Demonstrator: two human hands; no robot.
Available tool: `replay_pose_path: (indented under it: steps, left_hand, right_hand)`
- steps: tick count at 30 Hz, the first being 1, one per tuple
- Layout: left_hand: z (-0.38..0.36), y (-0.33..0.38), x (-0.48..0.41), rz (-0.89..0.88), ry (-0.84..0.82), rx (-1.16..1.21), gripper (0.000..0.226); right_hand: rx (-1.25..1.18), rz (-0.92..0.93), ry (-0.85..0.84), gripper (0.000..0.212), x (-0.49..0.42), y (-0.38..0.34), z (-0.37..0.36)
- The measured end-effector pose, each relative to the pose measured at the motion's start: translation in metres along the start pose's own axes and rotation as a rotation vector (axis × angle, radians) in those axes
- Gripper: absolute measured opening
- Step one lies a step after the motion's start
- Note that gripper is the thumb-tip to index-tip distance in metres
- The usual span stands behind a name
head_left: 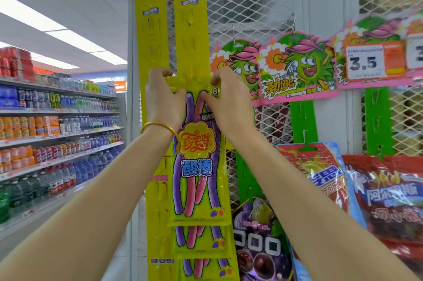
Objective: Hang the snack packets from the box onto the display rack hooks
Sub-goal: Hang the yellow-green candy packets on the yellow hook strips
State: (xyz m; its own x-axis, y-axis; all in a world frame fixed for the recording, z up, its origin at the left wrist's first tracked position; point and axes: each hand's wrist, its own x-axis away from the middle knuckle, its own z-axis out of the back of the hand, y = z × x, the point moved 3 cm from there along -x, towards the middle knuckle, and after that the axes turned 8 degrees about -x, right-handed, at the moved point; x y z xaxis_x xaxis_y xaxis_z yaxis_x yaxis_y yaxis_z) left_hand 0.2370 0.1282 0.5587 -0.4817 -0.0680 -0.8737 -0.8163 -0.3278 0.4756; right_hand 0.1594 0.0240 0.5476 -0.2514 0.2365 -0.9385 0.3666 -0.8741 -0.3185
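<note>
A long yellow snack packet with purple and pink sticks printed on it hangs flat against a yellow hanging strip on the mesh rack. My left hand pinches the packet's top left corner, and my right hand pinches its top right corner, both pressed to the strip at about mid height. Below it two more packets of the same kind hang overlapped on the strip. A second yellow strip runs alongside on the left. The box is out of view.
White mesh panel backs the rack. Green strips to the right carry red and purple snack bags and cartoon header cards with a 3.5 price tag. Drink shelves line the aisle at left.
</note>
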Motion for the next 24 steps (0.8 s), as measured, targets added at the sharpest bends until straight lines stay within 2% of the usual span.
replay_pose_path:
  steps: [4,7,9,11,14,16,20,24]
  left_hand:
    - [0.008,-0.001,0.013,0.029,-0.019,0.039,0.052]
    - [0.023,-0.002,0.045,0.003,0.026,0.004,0.049]
    - [0.035,-0.009,0.084,-0.022,0.045,0.008,0.044]
    - [0.045,-0.026,0.137,-0.024,-0.014,0.034,0.04]
    - [0.052,-0.072,0.234,0.082,-0.208,0.048,0.045]
    - [0.058,-0.106,0.3,0.208,-0.38,0.011,0.046]
    - [0.07,-0.156,0.413,0.547,-0.777,-0.027,0.028]
    - [0.077,-0.191,0.473,0.659,-0.981,-0.084,0.022]
  right_hand:
    - [0.025,-0.038,0.034,0.03,0.007,-0.003,0.007]
    - [0.027,-0.053,0.085,0.027,0.033,-0.006,0.021]
    - [-0.042,-0.055,0.033,0.02,0.072,-0.01,0.027]
    - [-0.123,-0.078,-0.106,0.015,0.129,-0.008,0.027]
    - [-0.219,-0.215,-0.389,0.015,0.231,0.006,0.021]
    - [-0.244,-0.374,-0.555,0.012,0.3,0.024,0.014]
    - [-0.178,-0.754,-0.879,0.008,0.45,0.072,0.001]
    - [-0.155,-1.122,-1.122,0.003,0.595,0.117,-0.01]
